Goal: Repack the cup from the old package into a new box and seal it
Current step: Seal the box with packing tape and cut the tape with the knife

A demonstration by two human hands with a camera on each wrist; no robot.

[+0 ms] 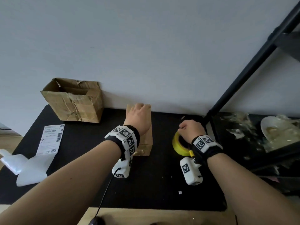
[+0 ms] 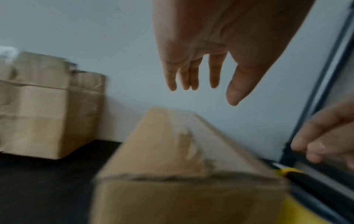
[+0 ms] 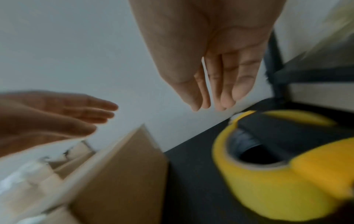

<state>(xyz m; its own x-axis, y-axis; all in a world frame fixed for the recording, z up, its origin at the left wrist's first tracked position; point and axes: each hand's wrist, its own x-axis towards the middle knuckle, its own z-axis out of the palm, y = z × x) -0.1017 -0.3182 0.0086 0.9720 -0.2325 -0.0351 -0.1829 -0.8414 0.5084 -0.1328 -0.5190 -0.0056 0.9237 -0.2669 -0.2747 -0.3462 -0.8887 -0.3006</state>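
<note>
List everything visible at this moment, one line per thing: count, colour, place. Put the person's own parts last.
small box: 1, brown cardboard, closed, middle of the mat, under the left hand
old box: 1, brown, crumpled, top open, far left against the wall
tape dispenser: 1, yellow roll with black frame, right of the small box
shipping label: 1, white with barcodes, left on the mat
plastic wrap: 1, white, left edge, beside the label
mat: 1, black, covering the table
plate: 1, white, far right among clear wrapping
black pole: 1, slanting up on the right
left hand: fingers straight, over the small box; wrist views show a gap
right hand: over the tape dispenser, apparently not gripping it
</note>
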